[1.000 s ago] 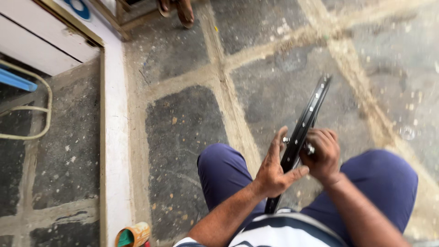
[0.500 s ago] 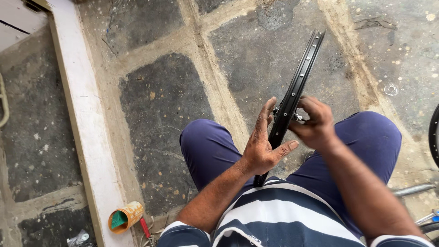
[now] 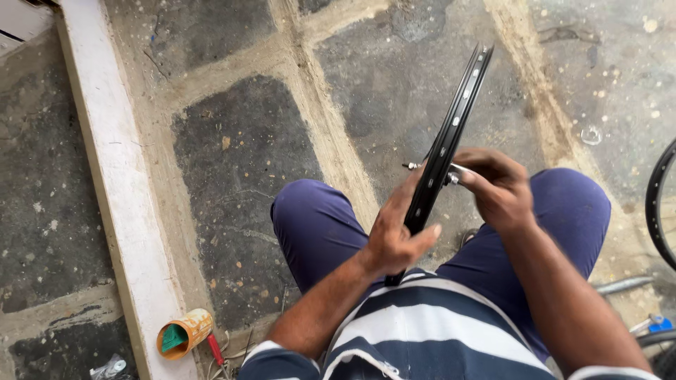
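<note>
Black metal bicycle wheel rim (image 3: pixel 451 134), seen edge-on with a row of small holes along its band, stands upright between the knees of a seated person in dark blue trousers and a navy-and-white striped shirt. Its lower part runs down toward the lap; its upper end rises over the grey stone-slab floor (image 3: pixel 239 155).

At the middle of the rim a silver hub axle (image 3: pixel 414 167) pokes out to the left side. The left hand (image 3: pixel 394 232) presses its palm and spread fingers flat against the near side of the rim, bracing rather than closing round it. The right hand (image 3: pixel 496 190) is curled on the far side, fingers pinched about the axle end there; what exactly they grip is hidden.

By my reading the hub fitting is being worked at the axle. A next move would call for steady bracing from the left hand while the right turns its fingers.

Off to the lower left lie an orange cylindrical tin with a green inside (image 3: pixel 184 333) and a red-handled tool (image 3: pixel 215 350), beside a white painted kerb (image 3: pixel 113 183). Another dark wheel arc (image 3: pixel 653 204) shows at the right edge.
</note>
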